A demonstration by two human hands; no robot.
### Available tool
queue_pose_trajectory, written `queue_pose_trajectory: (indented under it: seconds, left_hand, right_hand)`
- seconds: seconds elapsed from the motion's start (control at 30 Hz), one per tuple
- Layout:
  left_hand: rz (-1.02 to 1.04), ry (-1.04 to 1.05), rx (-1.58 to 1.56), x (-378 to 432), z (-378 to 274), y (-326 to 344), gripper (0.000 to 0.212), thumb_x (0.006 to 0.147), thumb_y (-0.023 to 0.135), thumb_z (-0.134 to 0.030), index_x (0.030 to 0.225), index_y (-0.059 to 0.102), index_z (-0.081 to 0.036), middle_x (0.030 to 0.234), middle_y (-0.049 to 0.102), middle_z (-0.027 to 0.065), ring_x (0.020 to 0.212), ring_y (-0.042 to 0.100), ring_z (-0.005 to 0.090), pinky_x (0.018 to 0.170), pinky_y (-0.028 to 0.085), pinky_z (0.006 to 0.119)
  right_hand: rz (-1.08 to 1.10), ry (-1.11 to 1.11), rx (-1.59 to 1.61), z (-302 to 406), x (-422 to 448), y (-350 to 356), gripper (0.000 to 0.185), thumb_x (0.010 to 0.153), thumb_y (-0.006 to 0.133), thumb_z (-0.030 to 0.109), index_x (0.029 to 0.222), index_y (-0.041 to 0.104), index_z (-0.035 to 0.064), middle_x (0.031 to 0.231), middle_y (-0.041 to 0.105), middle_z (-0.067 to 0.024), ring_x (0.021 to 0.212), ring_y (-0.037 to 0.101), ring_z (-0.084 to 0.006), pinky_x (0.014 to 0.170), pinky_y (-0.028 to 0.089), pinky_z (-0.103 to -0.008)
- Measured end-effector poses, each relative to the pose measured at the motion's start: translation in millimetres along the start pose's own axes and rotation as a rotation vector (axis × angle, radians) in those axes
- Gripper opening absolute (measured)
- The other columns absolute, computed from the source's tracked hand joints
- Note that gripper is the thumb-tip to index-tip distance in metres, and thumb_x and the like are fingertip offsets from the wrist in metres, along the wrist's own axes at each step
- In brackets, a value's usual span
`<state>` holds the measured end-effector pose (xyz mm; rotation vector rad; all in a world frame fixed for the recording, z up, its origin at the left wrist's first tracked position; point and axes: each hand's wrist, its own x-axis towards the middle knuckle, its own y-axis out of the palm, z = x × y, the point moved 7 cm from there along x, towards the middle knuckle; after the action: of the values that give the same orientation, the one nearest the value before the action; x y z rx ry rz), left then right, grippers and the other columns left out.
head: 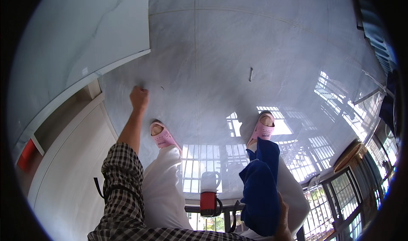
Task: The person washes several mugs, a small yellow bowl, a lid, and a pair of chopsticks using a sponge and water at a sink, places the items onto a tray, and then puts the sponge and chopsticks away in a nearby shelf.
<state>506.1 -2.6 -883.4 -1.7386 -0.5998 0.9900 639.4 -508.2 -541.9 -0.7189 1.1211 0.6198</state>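
My left hand (139, 98) is held out over the grey floor, beside the corner of a marble-patterned white tabletop. Its fingers are curled in, and nothing shows in them. Low on the right, my right hand (283, 214) is partly hidden behind a blue cloth (261, 190) that it grips. The cloth hangs bunched in front of my right leg. A red and black mug (207, 201) with a black handle stands on the floor behind me, seen between my legs.
The tabletop (95, 27) juts out at the left above a pale cabinet (73, 177). A red thing (27, 155) sits in its open shelf. A small metal rod (251, 74) lies on the glossy floor (216, 49). Barred windows (318, 209) and a round wooden-looking object (347, 155) are at lower right.
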Motion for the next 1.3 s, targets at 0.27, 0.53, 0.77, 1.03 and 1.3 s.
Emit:
queue_pose_trajectory:
  seconds: [0.27,0.53,0.77,1.03,1.3]
  left_hand:
    - [0.117,0.297,-0.481,-99,-344,65,0.022,0.077,0.062,-0.009,0.092,0.047,-0.003,0.075,0.058,0.0173,0.069,0.059,0.0350,0.061,0.046,0.043]
    - [0.279,0.307,-0.154,-116,-371,90,0.014,0.084,0.056,-0.015,0.088,0.056,-0.001,0.088,0.060,0.0188,0.082,0.060,0.0350,0.071,0.049,0.042]
    - [0.408,0.164,-0.242,-242,-264,-88,0.017,0.073,0.056,-0.009,0.087,0.053,0.001,0.080,0.059,0.0228,0.079,0.059,0.0387,0.072,0.049,0.046]
    - [0.386,-0.082,-0.461,-380,-197,-366,0.026,0.073,0.057,-0.012,0.097,0.060,-0.001,0.087,0.066,0.0164,0.079,0.065,0.0298,0.072,0.051,0.040]
    - [0.237,-0.009,-1.093,-442,-251,-569,0.021,0.085,0.055,-0.013,0.098,0.056,0.003,0.076,0.065,0.0103,0.064,0.064,0.0166,0.061,0.052,0.027]
  right_hand:
    - [-0.002,-0.029,0.116,-18,10,-16,0.032,0.095,0.041,0.018,0.122,0.046,0.0009,0.107,0.060,-0.0189,0.094,0.061,-0.0242,0.079,0.049,-0.0326]
    - [-0.029,-0.158,0.216,-24,22,-23,0.033,0.095,0.041,0.020,0.121,0.048,0.0014,0.108,0.059,-0.0200,0.097,0.060,-0.0250,0.080,0.048,-0.0330]
    - [-0.124,-0.127,-0.066,-9,35,-8,0.036,0.095,0.035,0.024,0.122,0.046,0.0028,0.110,0.056,-0.0256,0.103,0.057,-0.0352,0.086,0.046,-0.0413]
    - [0.056,-0.825,-1.207,100,-154,22,0.069,0.072,0.065,0.028,0.135,0.041,0.0127,0.135,0.040,-0.0234,0.111,0.050,-0.0400,0.094,0.042,-0.0408]
    - [0.748,-0.706,-0.492,222,-343,62,0.027,0.089,0.055,0.027,0.106,0.058,0.0057,0.073,0.059,-0.0100,0.064,0.055,-0.0204,0.059,0.044,-0.0354]
